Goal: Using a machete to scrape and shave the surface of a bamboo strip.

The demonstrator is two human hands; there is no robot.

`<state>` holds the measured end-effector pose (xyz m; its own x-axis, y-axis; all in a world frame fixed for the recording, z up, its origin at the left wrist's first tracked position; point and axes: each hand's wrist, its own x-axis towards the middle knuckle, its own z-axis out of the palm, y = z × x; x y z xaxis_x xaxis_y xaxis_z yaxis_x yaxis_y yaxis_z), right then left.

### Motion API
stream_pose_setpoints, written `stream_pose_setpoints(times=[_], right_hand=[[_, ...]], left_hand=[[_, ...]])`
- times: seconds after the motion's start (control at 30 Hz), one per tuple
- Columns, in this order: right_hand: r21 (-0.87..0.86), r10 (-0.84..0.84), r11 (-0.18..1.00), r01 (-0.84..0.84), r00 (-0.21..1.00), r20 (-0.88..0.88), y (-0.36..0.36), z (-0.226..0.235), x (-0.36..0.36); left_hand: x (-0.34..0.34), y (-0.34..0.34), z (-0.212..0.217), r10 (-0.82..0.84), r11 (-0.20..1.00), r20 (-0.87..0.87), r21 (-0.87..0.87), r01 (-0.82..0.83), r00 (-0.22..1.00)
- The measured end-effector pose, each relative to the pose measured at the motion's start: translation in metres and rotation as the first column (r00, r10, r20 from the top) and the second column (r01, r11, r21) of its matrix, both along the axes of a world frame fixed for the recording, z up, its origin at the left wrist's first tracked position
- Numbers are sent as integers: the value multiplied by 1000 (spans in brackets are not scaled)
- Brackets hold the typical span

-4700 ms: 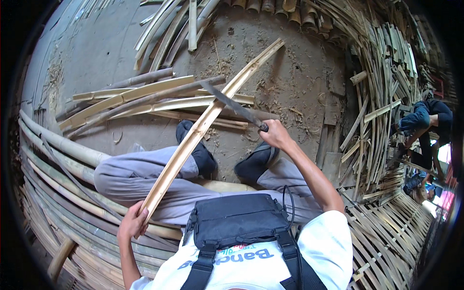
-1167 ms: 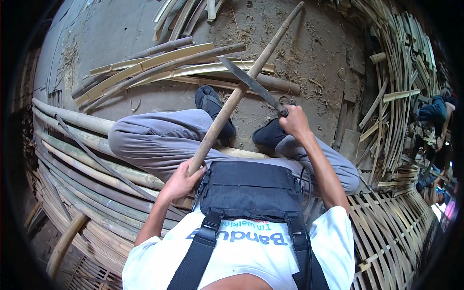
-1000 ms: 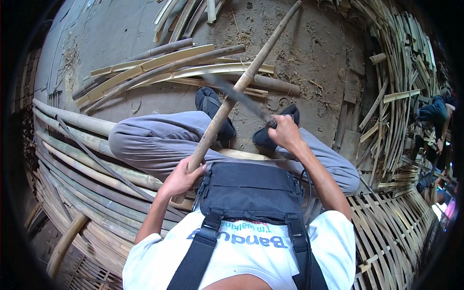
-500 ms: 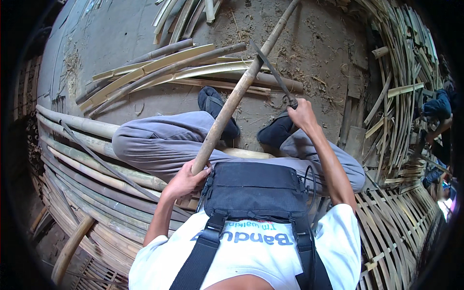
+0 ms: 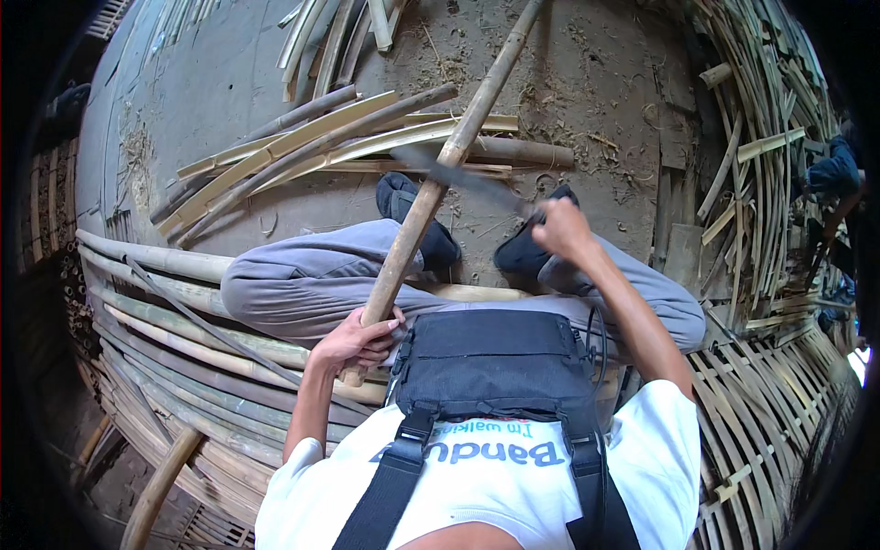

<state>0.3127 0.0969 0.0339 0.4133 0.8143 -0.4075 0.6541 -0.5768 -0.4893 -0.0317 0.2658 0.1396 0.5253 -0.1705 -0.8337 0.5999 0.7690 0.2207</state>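
Note:
A long bamboo pole [image 5: 417, 215] slants up from my lap to the far edge of the view. My left hand [image 5: 356, 339] is closed round it close to its near end, which pokes out below my fingers. My right hand [image 5: 564, 231] grips the handle of a long-bladed knife [image 5: 477, 188]. The dark blade, smeared by motion, lies across the pole just beyond my knees. Most of the handle is hidden in my fist.
Split bamboo pieces [image 5: 302, 147] lie on the floor ahead, and more strips [image 5: 344, 41] are at the far side. Long bamboo poles [image 5: 165, 261] are stacked at my left. A heap of strips [image 5: 761, 174] and slatted bamboo [image 5: 742, 412] are at my right. Another person's sleeve [image 5: 834, 170] shows at the right edge.
The knife has come down along the pole toward me, and its blade has swung flatter across it. My right hand moved nearer with it. My left hand still holds the pole.

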Motion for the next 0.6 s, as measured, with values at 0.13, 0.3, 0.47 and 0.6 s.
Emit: stream_pose_setpoints(times=[0.13, 0.3, 0.47, 0.6], right_hand=[[-29, -224, 975, 222, 967, -121, 21, -5, 20], [-47, 73, 996, -75, 996, -50, 21, 15, -9], [-2, -165, 986, 168, 964, -210, 30, 9, 2], [7, 120, 993, -120, 990, -76, 15, 1, -20]], left_hand=[[-3, 6, -11, 29, 997, 35, -66, -26, 999], [-11, 11, -13, 85, 975, 52, -211, -72, 995], [-15, 16, -23, 156, 929, 40, -347, -133, 987], [-26, 18, -29, 174, 913, 28, -379, -150, 984]])
